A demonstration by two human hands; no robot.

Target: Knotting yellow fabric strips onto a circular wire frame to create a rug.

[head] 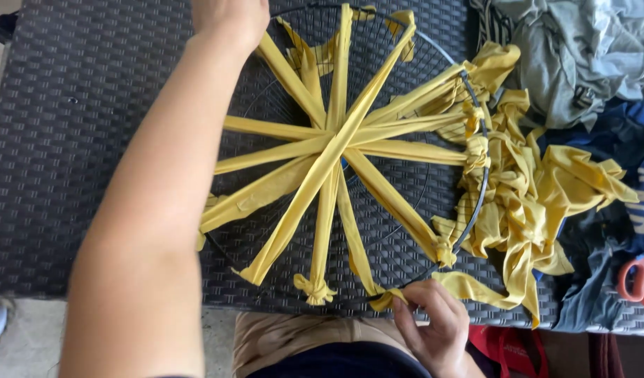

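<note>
A dark wire hoop point(484, 185) lies on a black woven table point(70, 140). Several yellow fabric strips point(336, 147) stretch across it like spokes, crossing at the middle and knotted at the rim. My left hand point(227, 21) reaches over the hoop's far left edge, its fingers closed at the rim where a strip ends; the fingertips are cut off by the frame. My right hand point(434, 325) is at the near rim, pinching the end of a yellow strip point(386, 299) between thumb and fingers.
A loose heap of yellow fabric scraps point(539, 203) lies right of the hoop. Beyond it are grey-green cloth point(581, 56) and dark blue garments point(609, 231). Orange-handled scissors point(637, 280) rest at the right edge. My lap sits below the table's front edge.
</note>
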